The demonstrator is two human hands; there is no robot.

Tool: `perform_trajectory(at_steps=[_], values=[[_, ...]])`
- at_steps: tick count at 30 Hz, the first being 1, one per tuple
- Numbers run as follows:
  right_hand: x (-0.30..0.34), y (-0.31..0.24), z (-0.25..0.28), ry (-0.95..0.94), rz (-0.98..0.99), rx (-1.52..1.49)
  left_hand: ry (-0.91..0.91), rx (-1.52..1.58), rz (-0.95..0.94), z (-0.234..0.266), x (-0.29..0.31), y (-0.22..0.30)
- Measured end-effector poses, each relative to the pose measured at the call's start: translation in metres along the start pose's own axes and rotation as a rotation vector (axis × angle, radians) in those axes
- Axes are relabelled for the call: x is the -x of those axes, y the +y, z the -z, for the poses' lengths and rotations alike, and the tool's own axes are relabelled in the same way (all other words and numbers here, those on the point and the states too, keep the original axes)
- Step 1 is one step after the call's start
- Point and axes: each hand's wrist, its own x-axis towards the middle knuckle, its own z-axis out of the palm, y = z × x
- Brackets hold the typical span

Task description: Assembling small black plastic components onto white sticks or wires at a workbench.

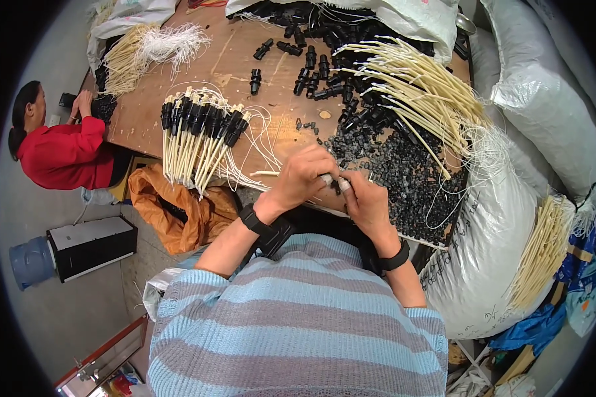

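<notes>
Both my hands meet at the table's near edge, fingers pinched together. My left hand (pixel 303 173) is closed around a thin cream tube (pixel 265 173), which sticks out on its left side. My right hand (pixel 367 204) pinches at a small dark piece (pixel 336 188) between the two thumbs; the fingers hide most of it. White wrapping covers both thumb tips. Left of my hands lies a bundle of cream tubes with black sockets (pixel 202 126) on their ends and white cords trailing. To the right spreads a heap of small dark plastic parts (pixel 404 172).
Loose black sockets (pixel 255 81) lie scattered on the wooden table (pixel 228 66). More cream tubes (pixel 417 83) rest at the right, others (pixel 129 63) at the far left. Stuffed white sacks (pixel 490 245) crowd the right side. A person in red (pixel 66 149) sits left, near an orange sack (pixel 179 212).
</notes>
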Motion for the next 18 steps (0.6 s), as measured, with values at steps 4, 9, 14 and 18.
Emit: perform_trajectory(at_steps=[4,9,14,18], values=[[0.004,-0.002,0.001,-0.096,-0.040,-0.126,0.030,0.011,-0.199,-0.004,0.007,-0.003],[0.006,0.004,-0.002,0.076,-0.240,-0.256,0.194,0.063,0.361,0.006,-0.009,-0.027],[0.006,0.008,0.002,0.070,-0.337,-0.290,0.205,-0.377,0.392,0.007,-0.013,-0.093],[0.009,0.018,0.003,0.145,-0.445,-0.405,0.176,-0.203,0.492,0.005,-0.013,-0.084]])
